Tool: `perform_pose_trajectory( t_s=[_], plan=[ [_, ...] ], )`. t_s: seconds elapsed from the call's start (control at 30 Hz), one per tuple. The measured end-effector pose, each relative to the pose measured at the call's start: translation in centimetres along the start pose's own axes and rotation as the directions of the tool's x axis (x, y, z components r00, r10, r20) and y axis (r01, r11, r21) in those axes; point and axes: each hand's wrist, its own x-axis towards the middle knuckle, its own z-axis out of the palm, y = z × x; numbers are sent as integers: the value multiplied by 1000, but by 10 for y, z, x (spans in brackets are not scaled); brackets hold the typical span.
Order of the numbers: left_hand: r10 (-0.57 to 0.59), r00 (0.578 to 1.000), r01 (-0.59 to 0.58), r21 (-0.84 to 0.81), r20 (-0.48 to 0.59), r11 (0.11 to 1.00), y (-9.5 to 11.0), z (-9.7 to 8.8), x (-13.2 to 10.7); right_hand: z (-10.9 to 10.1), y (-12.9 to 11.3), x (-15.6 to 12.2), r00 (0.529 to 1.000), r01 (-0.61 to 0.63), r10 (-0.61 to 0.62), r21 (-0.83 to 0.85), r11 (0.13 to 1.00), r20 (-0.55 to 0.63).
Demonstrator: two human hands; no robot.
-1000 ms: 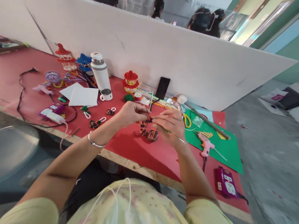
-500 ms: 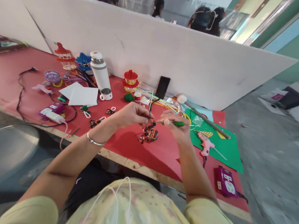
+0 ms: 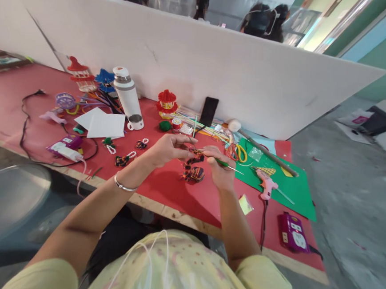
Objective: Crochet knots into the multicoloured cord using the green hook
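My left hand (image 3: 167,149) pinches the top end of a multicoloured yarn chain (image 3: 192,160) that hangs down to a small yarn ball (image 3: 194,173) on the red table (image 3: 176,192). My right hand (image 3: 219,166) is closed round a green-handled crochet hook (image 3: 226,165), its metal tip pointing right and its working end at the yarn between the two hands. A silver bangle (image 3: 123,185) sits on my left wrist.
Small beaded yarn pieces (image 3: 123,159) lie left of the hands. A white flask (image 3: 126,95), white paper sheets (image 3: 103,124), a phone (image 3: 209,111) against the white partition (image 3: 199,60), scissors (image 3: 237,151), a pink glue gun (image 3: 266,184) on green felt (image 3: 290,187) and purple power strips (image 3: 292,232) surround them. Other people sit beyond the partition.
The hands rose from the yarn ball and drew the chain up taut. The right hand turned the hook, then shifted slightly left. A yellow scrap now shows near my right forearm.
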Motion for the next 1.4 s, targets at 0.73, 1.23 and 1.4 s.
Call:
perform_pose_trajectory(
  t_s=[0.73, 1.23, 1.4],
  plan=[
    [96, 982, -104, -44, -164, 994, -4, 22, -4, 15, 3, -12, 987, 33, -52, -126, 992, -152],
    [12, 978, -77, -307, -208, 949, 2, 29, -16, 31, 12, -13, 968, 154, -162, -57, 986, -194],
    [-8, 989, -27, -228, -148, 973, 9, 15, -20, 10, 9, -9, 993, 80, -85, -61, 995, -79]
  ],
)
